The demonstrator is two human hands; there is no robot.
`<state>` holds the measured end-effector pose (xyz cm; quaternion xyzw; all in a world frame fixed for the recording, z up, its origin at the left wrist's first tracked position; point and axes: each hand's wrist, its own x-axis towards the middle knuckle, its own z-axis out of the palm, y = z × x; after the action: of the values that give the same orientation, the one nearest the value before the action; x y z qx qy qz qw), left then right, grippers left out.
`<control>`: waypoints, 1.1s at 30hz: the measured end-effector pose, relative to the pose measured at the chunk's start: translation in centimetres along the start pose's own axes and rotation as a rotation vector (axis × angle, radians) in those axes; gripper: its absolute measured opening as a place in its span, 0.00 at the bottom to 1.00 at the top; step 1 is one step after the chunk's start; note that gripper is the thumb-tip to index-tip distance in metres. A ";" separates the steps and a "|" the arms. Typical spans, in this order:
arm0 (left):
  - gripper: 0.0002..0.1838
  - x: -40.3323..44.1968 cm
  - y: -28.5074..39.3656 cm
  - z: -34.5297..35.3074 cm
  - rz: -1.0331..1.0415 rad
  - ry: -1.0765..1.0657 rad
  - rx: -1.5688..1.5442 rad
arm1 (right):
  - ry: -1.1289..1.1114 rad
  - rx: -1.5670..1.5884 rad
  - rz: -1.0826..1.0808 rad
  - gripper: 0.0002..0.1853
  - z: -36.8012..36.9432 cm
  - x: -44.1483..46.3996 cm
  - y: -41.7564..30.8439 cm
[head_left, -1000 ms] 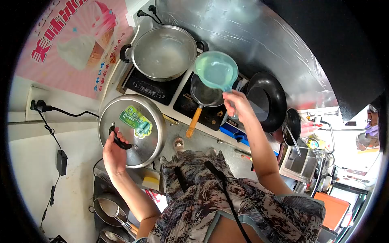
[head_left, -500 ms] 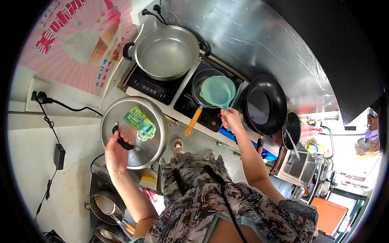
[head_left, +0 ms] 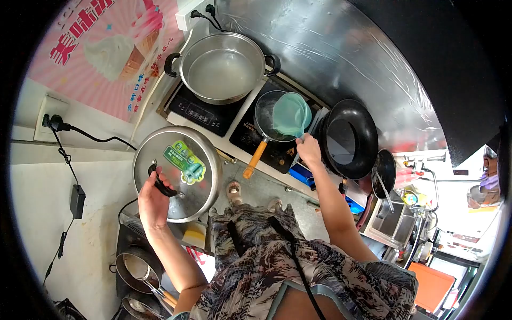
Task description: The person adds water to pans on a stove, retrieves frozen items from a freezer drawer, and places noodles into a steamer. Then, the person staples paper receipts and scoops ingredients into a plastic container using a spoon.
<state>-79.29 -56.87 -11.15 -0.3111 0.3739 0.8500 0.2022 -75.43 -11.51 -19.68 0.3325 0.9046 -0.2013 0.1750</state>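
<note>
My left hand (head_left: 153, 202) is wrapped round the black handle of a large metal pot lid (head_left: 160, 152) with a green sticker, held to the left of the cooktops. In my right hand (head_left: 309, 150) is the handle of a translucent green water scoop (head_left: 290, 114). The scoop is tilted over a small saucepan (head_left: 263, 113) with a wooden handle, covering part of it. Whether water is running from it I cannot tell. Behind them a wide two-handled steel pot (head_left: 224, 69), uncovered, holds cloudy liquid on the left cooktop (head_left: 200, 114).
Right of the saucepan stand a black wok (head_left: 368, 138) and a smaller dark pan (head_left: 386, 165) with a utensil in it. A metal sink (head_left: 394, 218) lies further right. Pots (head_left: 140, 288) sit at lower left. Cords (head_left: 96, 140) hang along the left wall.
The scoop has shifted slightly right and tipped further toward the saucepan as my right hand turned. The lid and my left hand have barely moved.
</note>
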 end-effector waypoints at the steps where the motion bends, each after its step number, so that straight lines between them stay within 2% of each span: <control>1: 0.19 0.0 0.0 0.3 -0.002 0.018 -0.016 | 0.016 -0.095 -0.007 0.14 -0.8 -0.4 -0.8; 5: 0.19 0.2 0.0 0.5 -0.006 0.021 -0.026 | 0.046 -0.267 -0.015 0.14 -2.1 -0.6 -1.9; 15: 0.21 0.7 0.3 0.6 0.001 -0.039 0.001 | 0.093 -0.243 0.005 0.14 -3.5 -0.1 -1.2; 17: 0.21 0.7 0.5 0.9 0.002 -0.041 -0.001 | 0.028 0.075 0.043 0.13 -4.1 0.1 -1.8; 18: 0.21 0.6 0.6 1.2 0.003 -0.040 -0.002 | -0.048 0.341 0.194 0.10 -4.7 -0.2 -1.8; 19: 0.20 0.5 0.8 1.5 0.006 -0.029 -0.017 | -0.049 0.341 0.192 0.10 -5.5 -0.4 -2.4; 21: 0.19 0.4 1.2 2.2 0.011 -0.016 -0.033 | -0.196 0.841 0.296 0.11 -6.7 -0.5 -2.9; 23: 0.20 0.4 2.2 2.8 0.009 -0.055 -0.017 | -0.236 0.949 0.276 0.10 -8.6 -1.3 -5.6; 26: 0.22 0.3 4.4 4.7 0.013 -0.116 0.004 | -0.401 0.967 0.070 0.12 -10.4 -1.3 -10.3; 29: 0.22 1.0 7.1 7.6 0.032 -0.181 0.056 | -0.535 1.007 -0.080 0.12 -7.5 1.7 -14.4; 33: 0.19 4.9 10.7 12.3 0.007 -0.322 0.191 | -0.320 0.702 -0.108 0.17 0.3 7.6 -20.7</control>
<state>-93.64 -53.77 -2.52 -0.1491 0.4166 0.8502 0.2852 -94.74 -22.06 -18.19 0.2885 0.7581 -0.5569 0.1786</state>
